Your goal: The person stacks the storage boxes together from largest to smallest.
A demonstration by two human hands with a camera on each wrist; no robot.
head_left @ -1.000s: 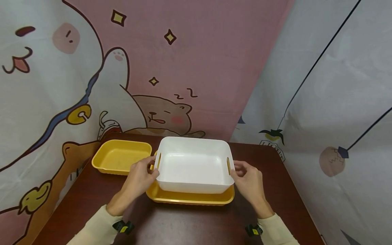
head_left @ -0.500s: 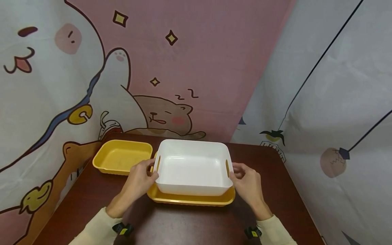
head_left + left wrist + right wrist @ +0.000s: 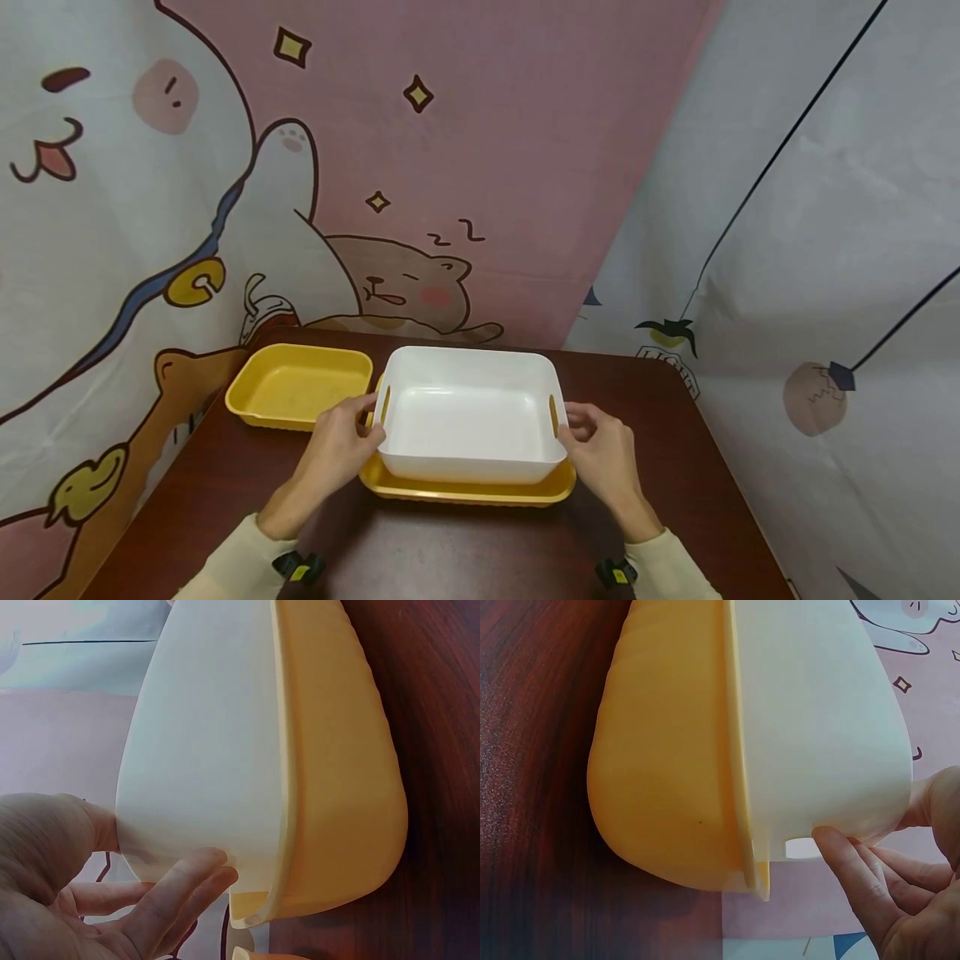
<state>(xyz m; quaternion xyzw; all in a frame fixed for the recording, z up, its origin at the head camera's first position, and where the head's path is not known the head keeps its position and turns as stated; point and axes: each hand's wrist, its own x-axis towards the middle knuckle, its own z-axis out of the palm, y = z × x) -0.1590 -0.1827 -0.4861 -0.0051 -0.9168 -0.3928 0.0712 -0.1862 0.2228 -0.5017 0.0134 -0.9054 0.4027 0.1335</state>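
Both hands hold a white plastic basket (image 3: 471, 421) with a slot in each short side. My left hand (image 3: 339, 446) pinches its left end by the rim, thumb at the near corner. At the other end my right hand (image 3: 602, 454) pinches the right rim beside the slot. Beneath the basket is a yellow tray (image 3: 467, 493), mostly covered in the head view. The wrist views show the white wall (image 3: 202, 742) going down behind the yellow rim (image 3: 739, 750), so the basket's lower part is inside the tray. Whether its base touches the tray bottom is hidden.
A second yellow tray (image 3: 296, 387) stands at the table's back left, close to my left hand. The dark brown table (image 3: 450, 554) ends at a printed cloth backdrop (image 3: 517, 167) behind and on both sides.
The white basket has sunk a little towards the yellow tray and shifted slightly left. Both hands have moved with it, keeping their grip. The trays look unmoved.
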